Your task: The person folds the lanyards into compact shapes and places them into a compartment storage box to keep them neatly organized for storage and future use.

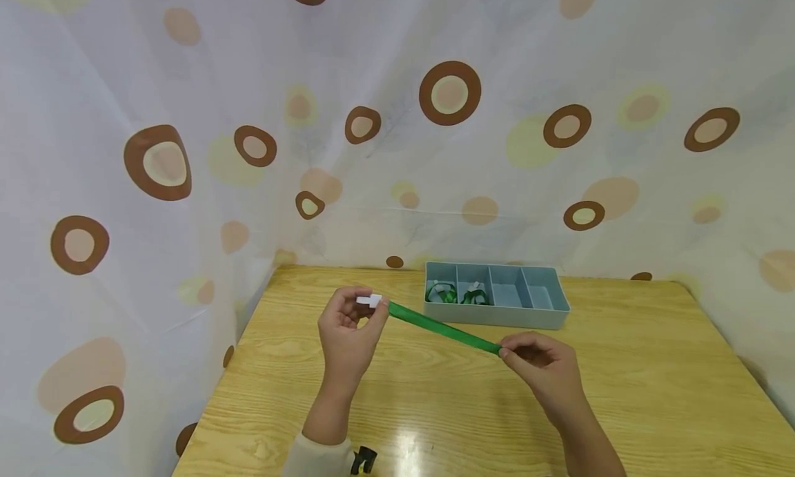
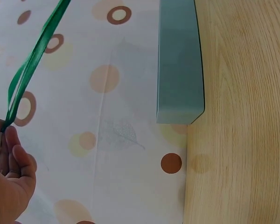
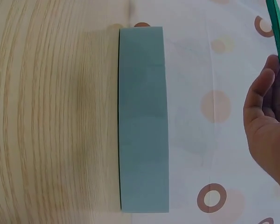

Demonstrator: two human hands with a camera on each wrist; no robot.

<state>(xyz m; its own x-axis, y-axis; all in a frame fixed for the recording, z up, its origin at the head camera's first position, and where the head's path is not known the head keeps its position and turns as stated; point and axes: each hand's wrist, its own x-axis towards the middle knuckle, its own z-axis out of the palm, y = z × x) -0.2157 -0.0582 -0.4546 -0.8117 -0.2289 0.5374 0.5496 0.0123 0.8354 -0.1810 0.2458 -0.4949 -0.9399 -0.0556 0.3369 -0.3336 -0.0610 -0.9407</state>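
A green ribbon [image 1: 444, 329], doubled into a narrow loop, is stretched between both hands above the table. My left hand [image 1: 349, 335] pinches its left end between thumb and fingers, where a small white piece [image 1: 370, 300] sticks out. The thumb and fingertips of my right hand [image 1: 549, 372] pinch the other, lower end. The left wrist view shows the two layers of the ribbon [image 2: 35, 58] slightly parted. In the right wrist view the ribbon [image 3: 276, 28] runs up from the fingertips of the right hand [image 3: 266, 107].
Behind the hands, a blue-grey divided box [image 1: 497, 315] stands on the wooden table [image 1: 652, 366]. Its two left compartments hold green ribbons [image 1: 442, 293] with white pieces. A patterned curtain [image 1: 385, 56] hangs behind the table. A black clip [image 1: 364, 460] sits by the left sleeve.
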